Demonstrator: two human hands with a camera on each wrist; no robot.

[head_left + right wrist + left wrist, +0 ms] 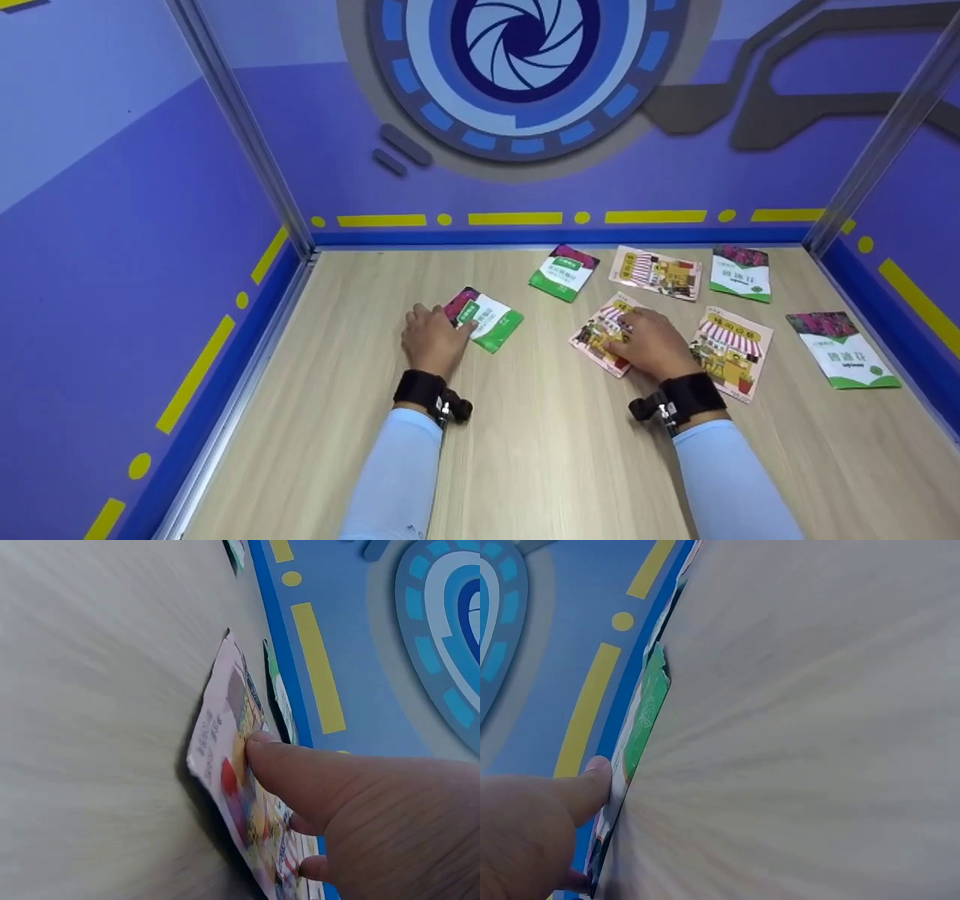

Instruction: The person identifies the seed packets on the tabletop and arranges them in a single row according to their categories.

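Note:
A green-and-white seed packet [491, 324] with a dark pink flower picture lies on the left part of the table. My left hand [436, 339] grips its left end, thumb on the printed face and fingers at the edge. In the left wrist view the thumb [592, 784] shows against this packet [641, 727]. Farther right, my right hand [654, 345] pinches a pink packet [600, 337] with a striped-awning shop picture. The right wrist view shows the thumb on the pink packet [232, 757], whose near edge casts a shadow; the fingertips at its far side are partly hidden.
Another pink packet [735, 356] lies beside my right wrist, and a third [667, 276] lies behind. More green-and-white packets stand out at the back [566, 274], back right [741, 276] and far right [847, 352]. Blue panels [525, 238] enclose the wooden table [540, 450].

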